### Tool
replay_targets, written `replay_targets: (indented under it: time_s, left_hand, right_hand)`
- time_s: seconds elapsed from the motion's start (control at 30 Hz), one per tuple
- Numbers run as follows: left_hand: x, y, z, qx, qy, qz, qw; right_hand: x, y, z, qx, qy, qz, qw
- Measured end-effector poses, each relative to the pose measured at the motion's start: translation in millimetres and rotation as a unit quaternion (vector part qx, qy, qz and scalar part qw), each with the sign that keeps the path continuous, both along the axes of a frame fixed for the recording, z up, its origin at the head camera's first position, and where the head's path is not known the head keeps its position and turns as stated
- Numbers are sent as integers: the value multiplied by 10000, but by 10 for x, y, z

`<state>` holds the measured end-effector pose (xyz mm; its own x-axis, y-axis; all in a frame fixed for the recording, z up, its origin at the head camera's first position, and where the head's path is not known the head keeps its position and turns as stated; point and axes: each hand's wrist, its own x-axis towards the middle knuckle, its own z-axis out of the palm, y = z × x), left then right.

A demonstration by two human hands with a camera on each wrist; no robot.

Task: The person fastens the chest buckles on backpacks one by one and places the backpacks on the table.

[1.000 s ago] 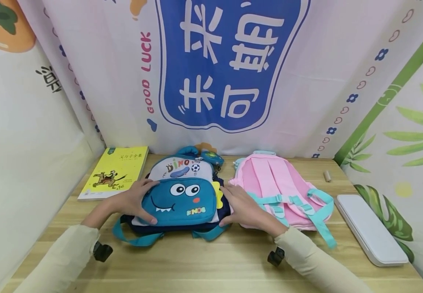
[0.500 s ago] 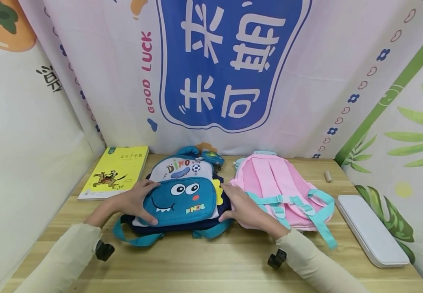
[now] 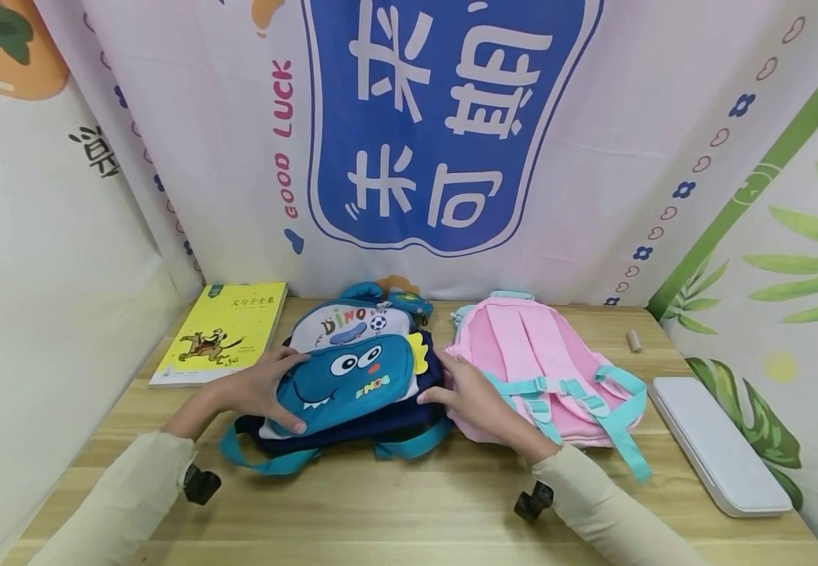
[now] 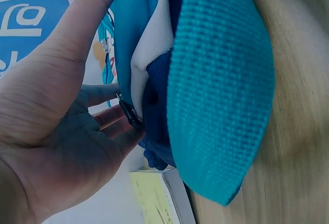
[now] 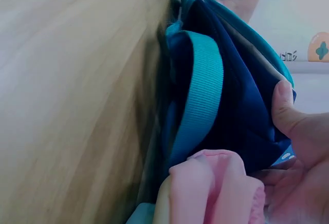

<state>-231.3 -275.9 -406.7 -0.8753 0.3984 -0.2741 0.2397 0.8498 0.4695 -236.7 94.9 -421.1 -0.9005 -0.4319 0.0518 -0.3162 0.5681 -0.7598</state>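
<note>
A child's blue backpack [image 3: 341, 385] with a cartoon dinosaur front pocket lies face up on the table, its right side raised and twisted. At its left end, my left hand [image 3: 256, 387] holds the pocket side, thumb on the lower front and fingers along the edge. In the left wrist view, those fingers meet a dark zipper pull [image 4: 129, 113]. My right hand [image 3: 476, 401] grips the navy right side; the right wrist view shows the thumb [image 5: 284, 106] pressed on the fabric, other fingers partly hidden. A teal strap [image 5: 201, 95] hangs below.
Close by on the right lies a pink backpack [image 3: 515, 330], straps up, next to the right hand. A yellow book [image 3: 221, 330] rests at the back left. Along the right edge are a white flat case [image 3: 716, 444] and a small beige cylinder [image 3: 633, 340]. Printed cloth [image 3: 579, 196] walls the back.
The right side of the blue backpack has lifted and its dinosaur pocket has tilted, right end up. My right hand has shifted slightly with it; the left hand stays in place.
</note>
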Motion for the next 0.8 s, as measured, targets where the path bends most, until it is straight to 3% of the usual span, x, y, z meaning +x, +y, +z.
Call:
replay_targets:
  time_s: [0.2, 0.47, 0.8]
  left_hand:
    - [4, 13, -13, 72, 4, 37, 10000]
    - [21, 22, -19, 159, -2, 42, 9999]
    - [28, 66, -23, 179, 9, -2, 9998]
  right_hand:
    - [-20, 9, 31, -565, -490, 261, 9969]
    - [-9, 42, 24, -763, -632, 693, 9927]
    - [20, 90, 74, -838, -557, 925, 9906]
